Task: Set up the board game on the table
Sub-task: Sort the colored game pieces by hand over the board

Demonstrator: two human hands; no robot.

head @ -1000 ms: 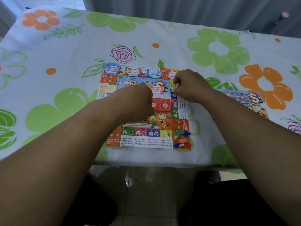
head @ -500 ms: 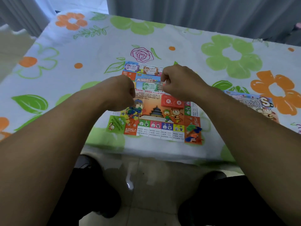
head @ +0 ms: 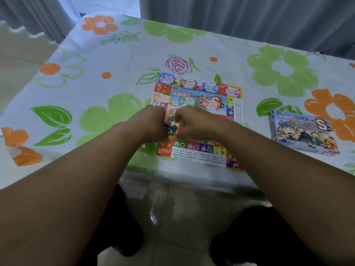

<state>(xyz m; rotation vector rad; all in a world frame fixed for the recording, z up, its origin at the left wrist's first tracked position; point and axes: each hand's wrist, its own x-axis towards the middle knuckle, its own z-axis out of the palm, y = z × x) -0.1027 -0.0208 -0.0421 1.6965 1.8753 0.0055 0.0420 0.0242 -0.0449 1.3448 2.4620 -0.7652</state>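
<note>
Fingers [head: 179,120] of R hand [head: 194,125] curled in tight, pinching a small clump of blue & yellow pieces [head: 170,129]. L hand [head: 153,123] is pressed up against the same clump from the other side. Its fingers are hidden behind the back of the hand, so can't tell if it grips or just touches. Both hands meet at frame centre, forearms coming in from the lower corners.

Clump sits over the left-middle of the board [head: 192,152], which lies flat on the floral cloth [head: 115,64], centre of frame, near the table's front edge. Paper notes [head: 187,83] are laid along the board's top edge, w/ a few more in a second row just above the hands. Some orange/blue bits at the board's lower-right corner, half under the R forearm; too blurred to name.

Game box [head: 303,131] lies flat at right of frame, well apart from the board. Grey curtain [head: 249,16] across the top.
</note>
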